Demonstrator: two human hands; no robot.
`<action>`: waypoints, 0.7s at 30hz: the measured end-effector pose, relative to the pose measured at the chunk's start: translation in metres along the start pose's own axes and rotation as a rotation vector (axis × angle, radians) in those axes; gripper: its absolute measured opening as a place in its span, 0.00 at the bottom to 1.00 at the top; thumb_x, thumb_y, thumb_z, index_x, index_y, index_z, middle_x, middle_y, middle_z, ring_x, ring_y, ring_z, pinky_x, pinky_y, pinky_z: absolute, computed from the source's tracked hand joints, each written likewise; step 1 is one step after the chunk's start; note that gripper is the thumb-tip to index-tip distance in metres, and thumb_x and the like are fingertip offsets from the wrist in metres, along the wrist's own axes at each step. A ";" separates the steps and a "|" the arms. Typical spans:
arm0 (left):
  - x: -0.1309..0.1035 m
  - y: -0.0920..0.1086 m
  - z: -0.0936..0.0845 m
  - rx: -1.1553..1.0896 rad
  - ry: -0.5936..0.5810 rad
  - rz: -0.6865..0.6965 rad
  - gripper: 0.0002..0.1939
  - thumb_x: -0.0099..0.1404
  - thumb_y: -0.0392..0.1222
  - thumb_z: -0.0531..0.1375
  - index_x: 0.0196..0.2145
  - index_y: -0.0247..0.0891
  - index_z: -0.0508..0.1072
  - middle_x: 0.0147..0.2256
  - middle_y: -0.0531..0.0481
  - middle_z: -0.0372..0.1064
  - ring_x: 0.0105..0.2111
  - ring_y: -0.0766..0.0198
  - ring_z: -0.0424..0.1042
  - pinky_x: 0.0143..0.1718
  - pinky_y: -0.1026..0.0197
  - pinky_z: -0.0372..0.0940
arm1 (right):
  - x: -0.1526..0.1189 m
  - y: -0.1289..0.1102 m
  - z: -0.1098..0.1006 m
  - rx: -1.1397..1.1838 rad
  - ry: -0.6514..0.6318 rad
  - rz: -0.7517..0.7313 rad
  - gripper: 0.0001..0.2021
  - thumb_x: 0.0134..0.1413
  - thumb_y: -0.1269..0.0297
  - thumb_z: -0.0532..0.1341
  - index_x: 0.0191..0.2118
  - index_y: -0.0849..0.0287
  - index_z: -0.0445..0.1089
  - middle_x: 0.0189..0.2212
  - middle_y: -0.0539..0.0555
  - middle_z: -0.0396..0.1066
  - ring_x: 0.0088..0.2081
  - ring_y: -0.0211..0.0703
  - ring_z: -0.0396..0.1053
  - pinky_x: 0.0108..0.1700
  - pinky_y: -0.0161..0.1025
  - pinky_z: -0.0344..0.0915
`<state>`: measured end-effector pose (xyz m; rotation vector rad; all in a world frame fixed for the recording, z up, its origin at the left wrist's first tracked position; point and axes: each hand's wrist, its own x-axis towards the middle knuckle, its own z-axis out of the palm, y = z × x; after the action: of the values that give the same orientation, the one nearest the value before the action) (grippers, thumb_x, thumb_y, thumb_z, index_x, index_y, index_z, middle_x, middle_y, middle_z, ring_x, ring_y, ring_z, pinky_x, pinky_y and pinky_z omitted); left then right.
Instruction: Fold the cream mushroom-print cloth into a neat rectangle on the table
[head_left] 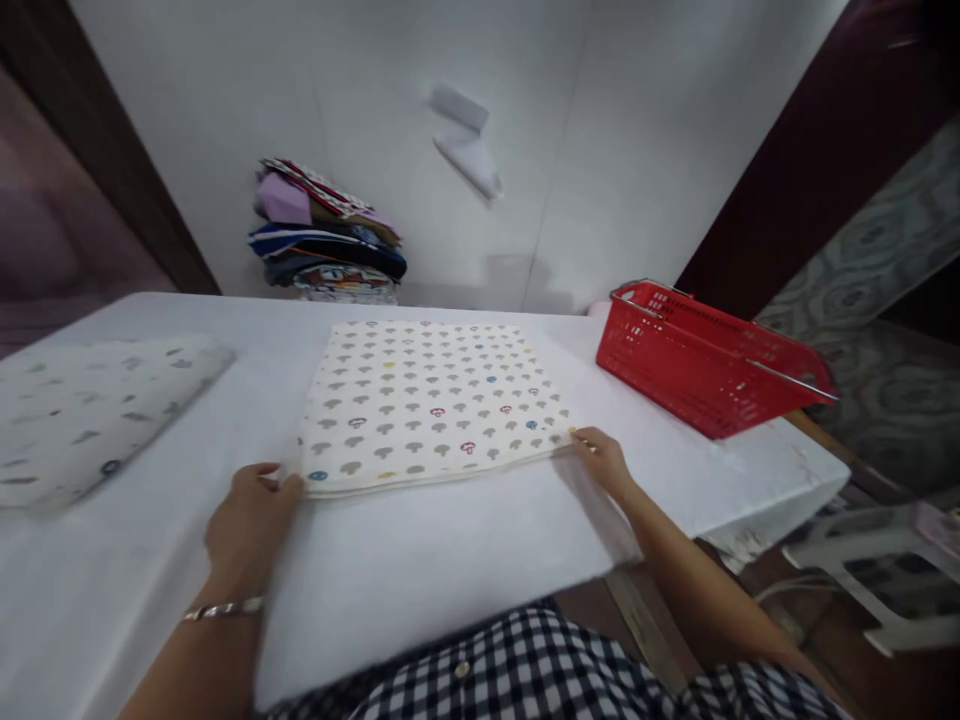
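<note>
A white cloth with a small mushroom print [435,400] lies folded flat on the white-covered table [420,570]. My left hand [259,510], with a bracelet at its wrist, pinches the cloth's near left corner. At the near right corner, my right hand [600,458] grips the edge between thumb and fingers. The cloth's near edge runs between the two hands, slightly raised at the border.
Another folded printed cloth [97,410] lies at the left. A red plastic basket [705,360] with metal handles stands at the back right. Folded clothes [330,240] are stacked against the wall. A white stool [885,570] is at the lower right.
</note>
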<state>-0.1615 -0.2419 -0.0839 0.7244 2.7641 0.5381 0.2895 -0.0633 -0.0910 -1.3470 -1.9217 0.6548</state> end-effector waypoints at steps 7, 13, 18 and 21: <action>-0.002 0.004 -0.004 0.026 0.034 0.030 0.23 0.59 0.56 0.51 0.49 0.44 0.62 0.46 0.52 0.72 0.44 0.51 0.71 0.41 0.53 0.65 | 0.013 0.030 -0.029 0.119 -0.032 0.477 0.10 0.52 0.62 0.57 0.29 0.62 0.71 0.26 0.55 0.73 0.22 0.36 0.67 0.22 0.32 0.61; -0.004 0.007 -0.008 0.021 0.035 0.062 0.27 0.56 0.55 0.53 0.50 0.38 0.65 0.45 0.45 0.73 0.44 0.46 0.72 0.42 0.48 0.67 | 0.028 0.017 -0.016 0.090 -0.186 0.560 0.14 0.52 0.60 0.61 0.20 0.61 0.65 0.16 0.50 0.67 0.15 0.31 0.60 0.16 0.29 0.54; -0.001 0.002 -0.004 0.007 0.044 0.067 0.26 0.57 0.55 0.54 0.50 0.39 0.66 0.44 0.46 0.74 0.43 0.47 0.72 0.41 0.48 0.67 | 0.039 0.016 -0.009 0.003 -0.253 0.560 0.16 0.47 0.60 0.64 0.17 0.60 0.63 0.11 0.47 0.61 0.14 0.30 0.56 0.17 0.30 0.53; 0.001 -0.001 -0.002 0.015 0.057 0.085 0.25 0.57 0.55 0.54 0.49 0.39 0.66 0.43 0.46 0.74 0.42 0.47 0.73 0.40 0.49 0.67 | 0.041 0.019 -0.008 -0.044 -0.225 0.548 0.14 0.49 0.62 0.62 0.18 0.60 0.63 0.10 0.44 0.58 0.14 0.29 0.55 0.18 0.29 0.52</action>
<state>-0.1637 -0.2423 -0.0824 0.8456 2.8026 0.5629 0.2981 -0.0182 -0.0893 -1.9205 -1.7382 1.0690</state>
